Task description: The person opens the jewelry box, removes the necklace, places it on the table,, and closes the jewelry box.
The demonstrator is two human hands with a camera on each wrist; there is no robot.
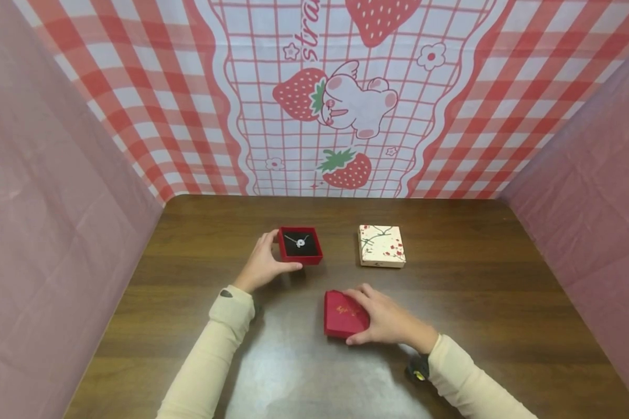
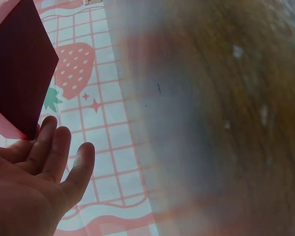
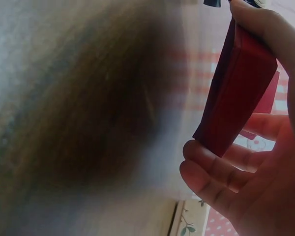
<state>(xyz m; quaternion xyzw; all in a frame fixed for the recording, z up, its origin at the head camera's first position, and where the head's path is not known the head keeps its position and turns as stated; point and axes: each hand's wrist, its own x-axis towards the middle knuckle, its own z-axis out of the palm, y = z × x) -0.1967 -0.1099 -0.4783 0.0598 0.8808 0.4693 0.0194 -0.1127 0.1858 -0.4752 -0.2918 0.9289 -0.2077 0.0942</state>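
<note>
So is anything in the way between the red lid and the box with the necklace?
Nothing I can see blocks it. The right hand holds the red lid, and the left hand grips the necklace box, its thumb on the near side. The flowery box sits off to the right.

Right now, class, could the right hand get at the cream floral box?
Probably yes, after letting go: nothing visible stands between the right hand and the cream floral box, but its grip is on the red lid.
</note>
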